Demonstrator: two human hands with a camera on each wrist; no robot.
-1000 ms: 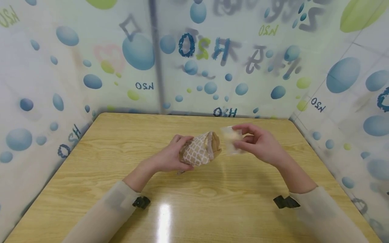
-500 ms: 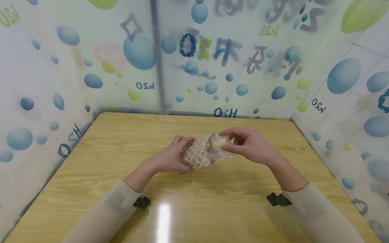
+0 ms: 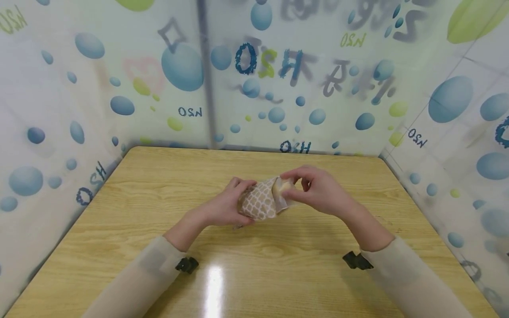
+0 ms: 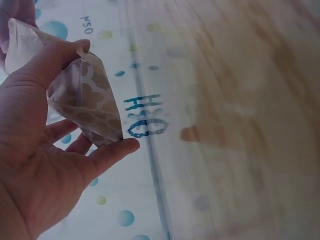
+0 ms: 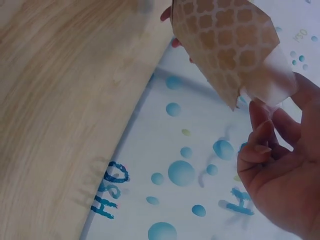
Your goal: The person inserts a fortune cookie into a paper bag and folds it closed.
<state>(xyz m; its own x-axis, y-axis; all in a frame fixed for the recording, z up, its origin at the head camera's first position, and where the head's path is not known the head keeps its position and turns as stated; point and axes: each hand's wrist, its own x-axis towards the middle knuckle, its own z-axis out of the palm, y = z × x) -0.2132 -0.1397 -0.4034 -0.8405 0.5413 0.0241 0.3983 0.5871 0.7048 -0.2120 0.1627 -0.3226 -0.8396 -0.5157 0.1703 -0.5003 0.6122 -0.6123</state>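
Note:
A brown paper bag (image 3: 257,201) with a white lattice print lies tilted in my left hand (image 3: 227,204), its mouth facing right. The left thumb and fingers grip the bag's closed end from both sides, as the left wrist view shows around the patterned paper (image 4: 92,97). With thumb and fingertips my right hand (image 3: 320,190) pinches a small clear packet (image 3: 283,194) with something pale yellow inside. The packet is partly inside the bag's mouth. In the right wrist view the packet (image 5: 272,82) shows whitish against the patterned bag (image 5: 227,37).
Both hands are above a light wooden table (image 3: 254,274). A wall (image 3: 254,75) printed with blue and green bubbles and lettering stands behind it, with similar walls at the left and right. Small black devices (image 3: 358,260) sit at the wrists.
My right hand has moved left with the clear packet, from beside the bag's mouth to partly inside it. The left hand and the bag have hardly moved.

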